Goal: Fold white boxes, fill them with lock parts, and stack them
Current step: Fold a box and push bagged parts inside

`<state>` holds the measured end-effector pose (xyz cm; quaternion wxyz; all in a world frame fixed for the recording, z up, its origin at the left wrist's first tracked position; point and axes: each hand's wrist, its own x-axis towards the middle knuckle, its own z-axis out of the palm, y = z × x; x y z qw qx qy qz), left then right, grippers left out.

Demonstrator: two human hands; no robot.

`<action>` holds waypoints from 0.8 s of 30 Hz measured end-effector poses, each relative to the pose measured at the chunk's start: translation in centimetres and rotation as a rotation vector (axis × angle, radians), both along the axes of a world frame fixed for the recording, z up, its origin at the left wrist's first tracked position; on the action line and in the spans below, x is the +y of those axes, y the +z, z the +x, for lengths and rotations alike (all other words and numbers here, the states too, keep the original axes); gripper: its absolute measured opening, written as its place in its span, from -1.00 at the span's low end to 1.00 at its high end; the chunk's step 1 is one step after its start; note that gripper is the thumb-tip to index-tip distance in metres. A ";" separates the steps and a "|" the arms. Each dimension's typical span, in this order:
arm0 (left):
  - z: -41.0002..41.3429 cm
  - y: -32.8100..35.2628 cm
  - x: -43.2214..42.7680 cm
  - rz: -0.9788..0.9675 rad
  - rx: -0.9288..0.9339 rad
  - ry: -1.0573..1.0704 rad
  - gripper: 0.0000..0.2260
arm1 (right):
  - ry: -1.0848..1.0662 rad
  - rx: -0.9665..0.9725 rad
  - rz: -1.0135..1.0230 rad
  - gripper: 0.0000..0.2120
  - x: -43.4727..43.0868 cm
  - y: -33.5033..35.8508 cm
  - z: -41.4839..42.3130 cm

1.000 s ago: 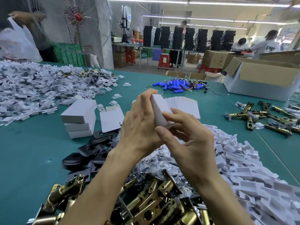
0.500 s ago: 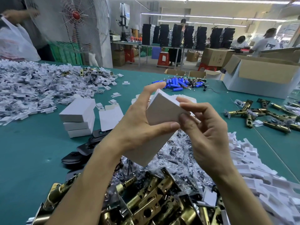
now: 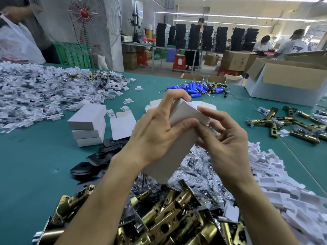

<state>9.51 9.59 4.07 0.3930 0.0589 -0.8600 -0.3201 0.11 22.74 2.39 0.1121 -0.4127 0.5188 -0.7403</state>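
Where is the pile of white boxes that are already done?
In the head view, the stack of white boxes sits on the green table, left of the left hand, beside a flat unfolded box and just behind the black plates.

A big fan [image 3: 88,25] is being stood far beyond the left hand [image 3: 155,137]. Further left, a white plastic bag [image 3: 16,43] is being held up by a person [image 3: 16,12]. Blue batteries [image 3: 194,88] are being stored in a heap on the teal table [image 3: 35,165], just beyond both hands. An open cardboard box [image 3: 286,82] is being stored well beyond the right hand [image 3: 228,144]. Black boxes [image 3: 194,35] are being stored in tall stacks far behind.
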 end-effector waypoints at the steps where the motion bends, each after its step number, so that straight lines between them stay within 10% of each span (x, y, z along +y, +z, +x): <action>1: -0.1 0.0 0.0 -0.012 0.014 0.011 -0.65 | 0.003 -0.030 -0.009 -0.76 0.0 0.0 0.0; 24: -0.4 -0.6 -0.3 0.023 0.112 -0.180 -0.80 | 0.050 0.049 -0.115 -0.72 0.4 0.2 -0.6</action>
